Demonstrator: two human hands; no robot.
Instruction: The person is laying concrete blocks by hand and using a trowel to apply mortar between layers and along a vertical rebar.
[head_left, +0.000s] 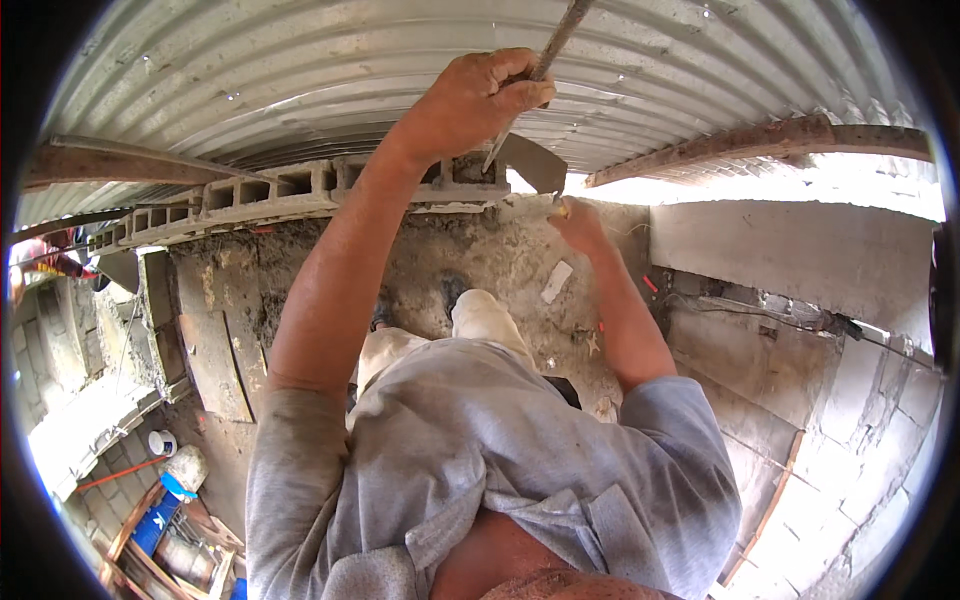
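My left hand is raised and closed around a thin rod, which looks like steel rebar. The rod slants down to the left, and its lower end reaches the hollow of the end block in a row of grey hollow concrete blocks. In my right hand, fingers wrapped round the handle, is a trowel. Its grey blade points up and left, beside the end block and near the rod. I cannot tell whether the blade touches the block.
Low overhead runs a corrugated metal roof with wooden beams. A concrete beam stands at the right. Far left, another person's sleeve shows. A white bucket and loose planks lie lower left.
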